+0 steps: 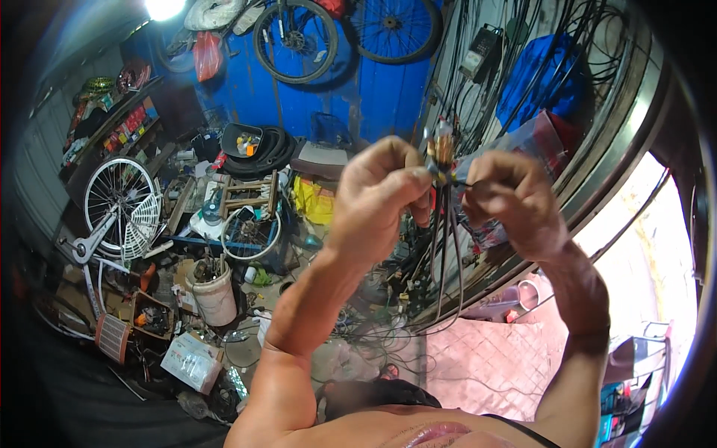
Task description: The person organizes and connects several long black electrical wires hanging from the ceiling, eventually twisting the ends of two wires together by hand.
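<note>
1. Upper centre of the frame, we see a bundle of dark cables [446, 224] hanging; the left hand [381, 196] pinches its top, the right hand [510, 200] pinches it alongside.
2. Lower left we see a white bucket [214, 296]; left, a white bicycle wheel [114, 196].

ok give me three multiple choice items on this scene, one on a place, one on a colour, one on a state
1. Where does the white bucket stand?
A. on the cluttered floor, lower left
B. on the wall shelf
C. in the right hand

2. What colour is the back wall behind the hung wheels?
A. yellow
B. blue
C. white

3. How are the hands set?
A. both hang open and empty
B. only the left hand holds something
C. both pinch the cable bundle held up between them

Answers: 1 A, it sits among the floor clutter; 2 B, the wall is blue; 3 C, the left hand and right hand each have a grip closed on the bundle, its thin cables hanging below.
</note>
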Demonstrator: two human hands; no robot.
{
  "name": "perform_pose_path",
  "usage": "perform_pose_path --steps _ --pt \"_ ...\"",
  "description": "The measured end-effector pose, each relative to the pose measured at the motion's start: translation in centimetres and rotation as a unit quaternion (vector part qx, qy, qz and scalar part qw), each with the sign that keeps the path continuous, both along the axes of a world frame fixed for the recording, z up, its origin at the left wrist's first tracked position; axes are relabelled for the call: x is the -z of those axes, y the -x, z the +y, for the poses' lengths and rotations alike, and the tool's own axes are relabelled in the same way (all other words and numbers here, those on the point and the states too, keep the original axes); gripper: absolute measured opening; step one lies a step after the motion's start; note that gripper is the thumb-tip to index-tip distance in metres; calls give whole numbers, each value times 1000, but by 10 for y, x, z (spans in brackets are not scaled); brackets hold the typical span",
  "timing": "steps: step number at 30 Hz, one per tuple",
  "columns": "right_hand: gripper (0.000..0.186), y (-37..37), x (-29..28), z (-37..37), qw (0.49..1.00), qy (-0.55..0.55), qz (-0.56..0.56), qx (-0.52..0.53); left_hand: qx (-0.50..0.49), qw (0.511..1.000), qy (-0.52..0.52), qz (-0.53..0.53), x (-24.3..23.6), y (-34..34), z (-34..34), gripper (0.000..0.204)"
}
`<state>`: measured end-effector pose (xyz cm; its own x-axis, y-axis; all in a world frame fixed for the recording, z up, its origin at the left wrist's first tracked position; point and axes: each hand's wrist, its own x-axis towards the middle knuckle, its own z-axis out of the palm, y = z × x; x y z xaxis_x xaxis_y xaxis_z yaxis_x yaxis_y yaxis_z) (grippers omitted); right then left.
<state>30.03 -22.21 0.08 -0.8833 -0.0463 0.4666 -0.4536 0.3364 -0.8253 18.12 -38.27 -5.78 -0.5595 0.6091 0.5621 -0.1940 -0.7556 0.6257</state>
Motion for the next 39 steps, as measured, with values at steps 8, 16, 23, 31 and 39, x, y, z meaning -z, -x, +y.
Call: perform_pose_path --steps 8,16,23,31,39 --pt "16 27 71 36 993 82 -46 -67 -24 997 56 -49 54 17 34 11" --pt "13 23 116 47 979 189 -33 -67 -33 994 101 21 48 17 54 8" --pt "12 51 134 44 969 211 69 110 -505 789 42 348 85 15 93 17" --pt "19 60 142 71 960 251 74 98 -406 876 112 235 80 37 87 17" --pt "19 42 154 96 975 189 118 19 -361 841 210 344 60 16 107 15"
